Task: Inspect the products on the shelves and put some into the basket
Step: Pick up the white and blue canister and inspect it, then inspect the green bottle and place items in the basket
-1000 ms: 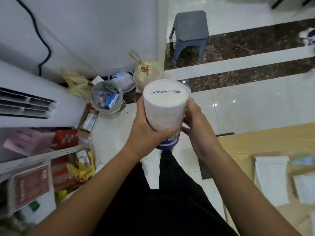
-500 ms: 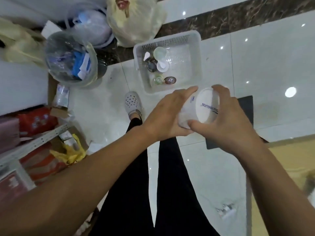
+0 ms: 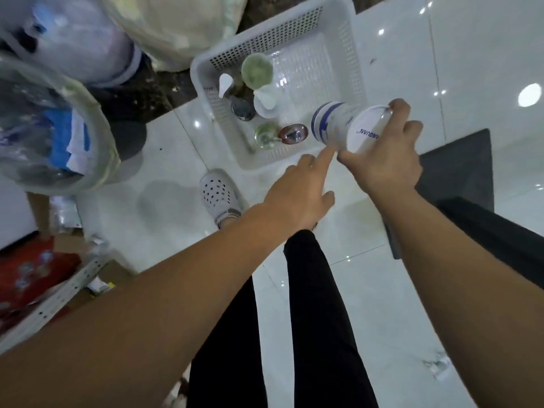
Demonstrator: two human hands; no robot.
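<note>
Glossy white tile floor (image 3: pixel 397 290), clutter at left: clear plastic bag of scraps (image 3: pixel 44 128), metal shelf rail (image 3: pixel 59 298). White perforated plastic basket (image 3: pixel 357 63) ahead, already holding small jars and bottles (image 3: pixel 256 69). Left hand (image 3: pixel 297 192) loose, index fingertip touching the white cylindrical tub with blue band (image 3: pixel 338 125). Right hand (image 3: pixel 382 163) grips the tub's lid end; tub tilted, long axis pointing left-forward into the basket's near right corner. Nothing blocks the drop.

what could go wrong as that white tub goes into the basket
The tub is tilted over the basket's near right corner, gripped only by the right hand; the left hand merely touches it with a fingertip, so it might slip. It could also knock over the small bottles and jars standing beside it, or catch the rim.
</note>
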